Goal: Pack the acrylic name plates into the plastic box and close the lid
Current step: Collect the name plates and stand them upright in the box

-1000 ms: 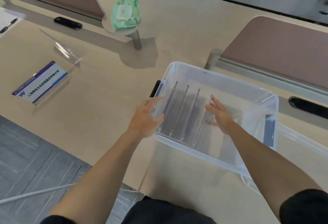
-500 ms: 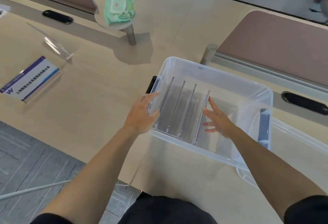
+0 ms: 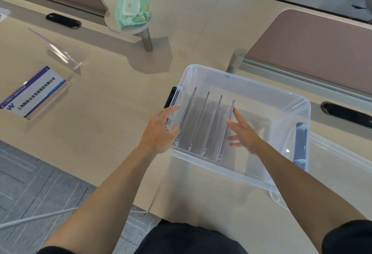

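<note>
A clear plastic box (image 3: 251, 84) stands open on the desk in front of me. Several acrylic name plates (image 3: 203, 120) stand on edge in its left half. My left hand (image 3: 161, 130) grips the box's left wall, thumb inside the rim. Inside the box, my right hand (image 3: 244, 132) presses straight fingers against the rightmost plate. Two more name plates lie on the desk at the left: an empty clear one (image 3: 58, 52) and one with a blue and white card (image 3: 34, 94). The clear lid (image 3: 342, 157) lies partly under the box on its right side.
A green pack of wet wipes (image 3: 132, 10) sits on a small round shelf on a post behind the box. Desk dividers (image 3: 314, 46) stand at the back right and back left. Black cable grommets (image 3: 346, 112) are set in the desk. The desk edge and grey floor are at lower left.
My right hand has pushed the rightmost plate leftward toward the others. My left hand has shifted slightly on the box's left wall.
</note>
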